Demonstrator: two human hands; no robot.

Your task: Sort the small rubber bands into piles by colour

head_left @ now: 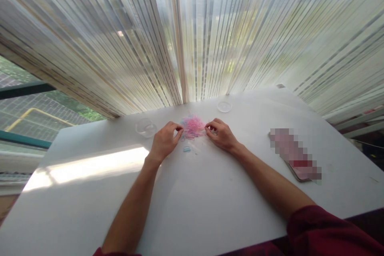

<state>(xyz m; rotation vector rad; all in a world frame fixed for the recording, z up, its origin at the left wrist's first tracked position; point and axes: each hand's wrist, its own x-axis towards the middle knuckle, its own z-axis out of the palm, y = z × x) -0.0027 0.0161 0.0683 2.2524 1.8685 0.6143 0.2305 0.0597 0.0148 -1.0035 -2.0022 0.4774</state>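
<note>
A small heap of thin pink and pale blue elastic bands (193,126) lies on the white table (195,200) near its far edge. My left hand (164,141) rests at the heap's left side, fingertips pinched together on the bands. My right hand (221,133) is at the heap's right side, fingertips also pinched into the bands. One loose pale blue band (187,149) lies on the table just in front of the heap, between my hands.
A clear round container (146,127) stands left of the heap and a clear lid (224,106) lies behind it to the right. A flat pinkish object (295,154), blurred out, lies at the right. Striped curtains (192,36) hang behind the table.
</note>
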